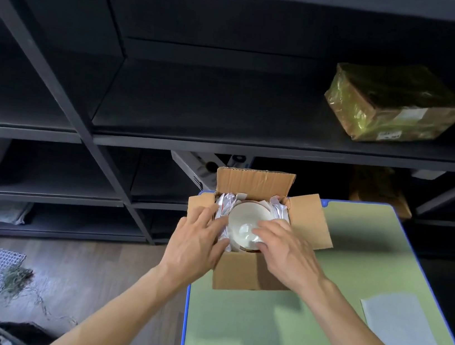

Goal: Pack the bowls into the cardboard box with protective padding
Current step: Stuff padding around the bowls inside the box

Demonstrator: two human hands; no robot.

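Fingers (269,227) of the right hand (285,249) are laid inside the near rim of the bowl (246,219), the thumb low at its outer edge; whether the rim is pinched or only touched cannot be told; the left hand (200,234) is spread, fingers straight, against the crumpled paper (224,204) at the left wall of the box (247,274). The bowl is seated upright in the middle of the box, seemingly nested on others, with paper wadded at left and right; the stack is judged to be in the course of settling, so it should be eased down level and the padding tucked firmly into each gap, no glazed edge being left against cardboard. The bowl is smooth, glossy, off-white and round; the paper is thin and creased; the box is matt corrugated board, flaps out, set on a green table (255,337) edged in blue; a flat pale sheet (400,325) is laid nearby on the right.
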